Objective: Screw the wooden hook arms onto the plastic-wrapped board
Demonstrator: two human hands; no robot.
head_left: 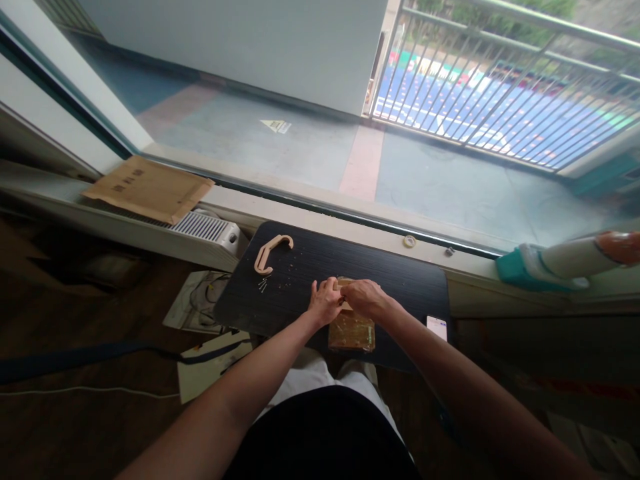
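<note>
On the dark table, a brown block-shaped package (pixel 351 333) wrapped in clear film lies close to my lap. Both hands meet over its far end, around a pale tan piece (pixel 346 306) that is mostly covered. My left hand (pixel 326 301) has its fingers bent in against this piece from the left. From the right, my right hand (pixel 365 298) is closed, fingertips pinched together and touching the left hand's; what they grip is hidden. Further left lies a pale wooden hook-shaped part (pixel 263 259) with curled ends. Several screws (pixel 263 285) rest beside it.
A phone (pixel 437 327) lies on the table's (pixel 320 250) right edge. On the window ledge are a tape roll (pixel 409 241) and a small grey object (pixel 450 251). A brown envelope (pixel 150 189) covers part of a radiator (pixel 205 227). A teal container (pixel 523 268) stands right.
</note>
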